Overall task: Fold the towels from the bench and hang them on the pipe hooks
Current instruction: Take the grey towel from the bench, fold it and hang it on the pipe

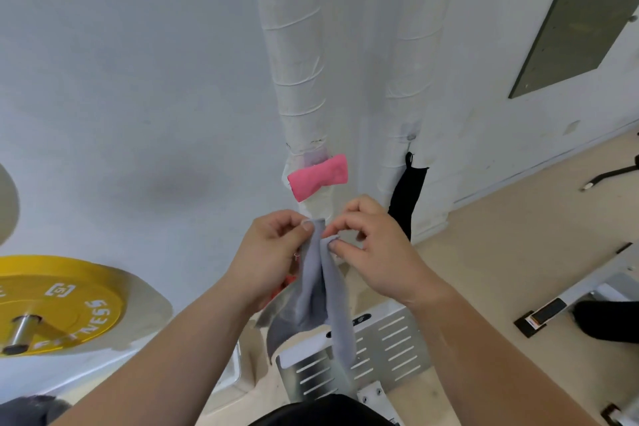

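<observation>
Nearby, "FITNESS" marks the yellow plate; both hands pinch the grey towel.

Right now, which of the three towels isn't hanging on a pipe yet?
The grey towel: both hands, left hand and right hand, pinch its top edge. The pink towel and black towel already hang on the pipes.

There is one view only, a wide-angle camera on the person's head. It looks forward and down along both forearms at the wall with its wrapped pipes. The hands sit close below centre, and the floor curves away to the right.
</observation>
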Motion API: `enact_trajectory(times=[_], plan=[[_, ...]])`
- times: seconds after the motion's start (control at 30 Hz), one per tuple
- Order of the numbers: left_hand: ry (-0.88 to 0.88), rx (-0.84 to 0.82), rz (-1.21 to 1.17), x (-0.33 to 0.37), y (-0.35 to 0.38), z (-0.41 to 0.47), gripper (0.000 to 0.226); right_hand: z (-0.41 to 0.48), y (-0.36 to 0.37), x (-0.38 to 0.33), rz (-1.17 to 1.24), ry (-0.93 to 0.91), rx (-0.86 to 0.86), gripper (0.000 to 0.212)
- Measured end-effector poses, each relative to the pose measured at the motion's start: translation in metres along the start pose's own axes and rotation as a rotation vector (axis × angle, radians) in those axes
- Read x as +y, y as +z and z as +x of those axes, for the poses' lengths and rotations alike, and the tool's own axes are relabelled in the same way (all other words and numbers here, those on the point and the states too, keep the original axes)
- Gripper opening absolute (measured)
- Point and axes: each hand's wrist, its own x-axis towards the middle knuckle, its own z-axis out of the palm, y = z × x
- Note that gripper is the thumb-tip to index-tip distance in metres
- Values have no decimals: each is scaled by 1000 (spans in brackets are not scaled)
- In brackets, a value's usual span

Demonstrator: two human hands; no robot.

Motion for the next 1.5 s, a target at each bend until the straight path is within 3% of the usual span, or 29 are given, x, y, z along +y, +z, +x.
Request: enact_trajectory(times=[0.23,0.4,0.5,0.67,0.87,1.07,1.17,1.23,1.37,1.5], plan=[[17,-64,153,-9,-4,-2,19,3,-1,10,12,-28,-54,14],[46,71,305,-22,-14,9,20,1,-2,8,24,2,-142,14],[35,-28,279,-20,-10,8,16,5,1,6,18,-15,-162,12],[-4,-140,158,-9,-6,3,16,10,-3,2,7,-55,-44,16],[23,-205,149,-1,-10,3,19,17,-8,3,-41,-116,-38,31],[36,-139,178,-6,-10,10,6,20,-5,12,-54,-114,-41,32],[62,-64,191,-12,-12,18,14,17,-5,31,-100,-56,-114,27],[95,-4,222,-13,-16,24,14,17,-6,46,-206,-120,-156,17],[150,52,254,-11,-34,34,15,21,-21,61,-369,-159,-134,27],[191,46,273,-2,-48,43,16,32,-46,50,-402,-88,-194,22]])
